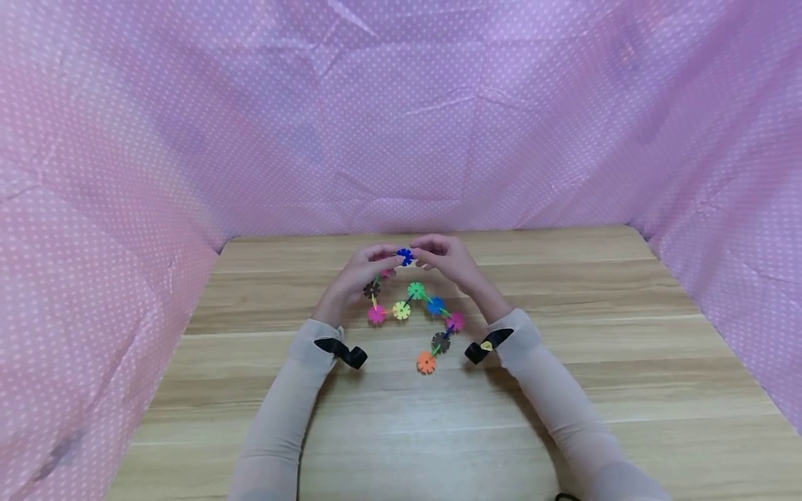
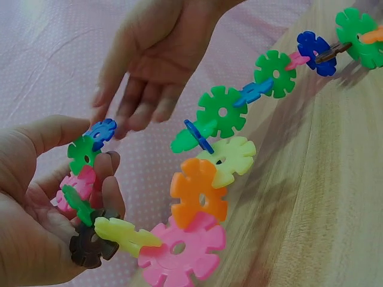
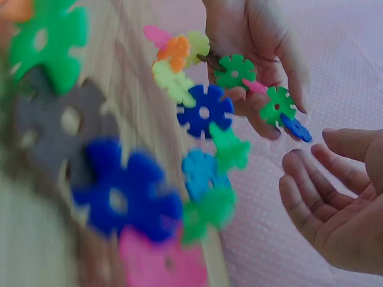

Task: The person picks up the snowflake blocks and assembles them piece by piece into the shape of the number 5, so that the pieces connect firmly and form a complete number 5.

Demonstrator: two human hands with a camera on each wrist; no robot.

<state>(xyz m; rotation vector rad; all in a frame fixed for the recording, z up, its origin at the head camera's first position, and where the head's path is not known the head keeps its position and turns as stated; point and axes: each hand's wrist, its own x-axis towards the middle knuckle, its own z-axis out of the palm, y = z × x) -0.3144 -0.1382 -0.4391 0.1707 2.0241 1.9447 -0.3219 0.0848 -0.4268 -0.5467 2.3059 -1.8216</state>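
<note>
A chain of colourful notched snowflake discs runs from my left hand (image 1: 360, 273) down over the table. That hand pinches the chain near its upper end, where a green disc (image 2: 82, 154) and a blue disc (image 2: 103, 133) are slotted together. Below them, pink, green, brown and yellow discs follow, then a larger-looking pink disc (image 2: 182, 251). My right hand (image 3: 341, 221) is beside the end blue disc, its fingers loosely bent with nothing gripped between them. Whether a fingertip touches the disc, I cannot tell.
The rest of the chain zigzags across the wooden table (image 1: 250, 390), ending at an orange disc (image 1: 426, 362) nearest me. Pink dotted cloth (image 1: 401, 139) hangs behind and at both sides. Black straps (image 1: 341, 352) circle both wrists.
</note>
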